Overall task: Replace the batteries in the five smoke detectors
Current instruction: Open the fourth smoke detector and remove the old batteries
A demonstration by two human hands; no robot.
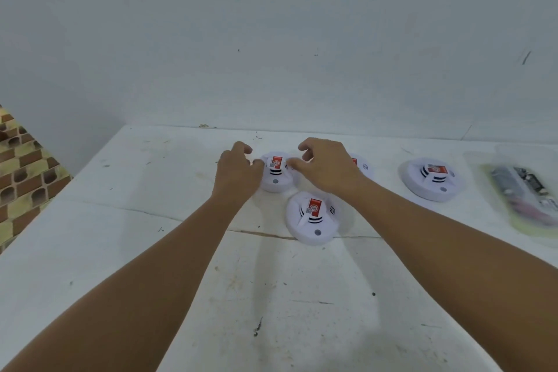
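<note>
Several white round smoke detectors with red labels lie on the white table (pixel 151 251). My left hand (pixel 238 169) and my right hand (pixel 329 166) flank the far-left smoke detector (pixel 276 174). Each thumb tip touches that detector's rim, while the fingers hover loosely curled above it and grasp nothing. A second detector (pixel 314 217) lies nearer me, just under my right wrist. My right hand mostly hides a third detector (pixel 363 164). Further right sits a fourth detector (pixel 433 178). A clear plastic bag (pixel 522 193) of dark, blurred contents lies at the far right.
A pale wall (pixel 271 39) rises directly behind the table's far edge. A brick-patterned surface (pixel 21 166) shows beyond the table's left edge. The tabletop has cracks and dark scuffs.
</note>
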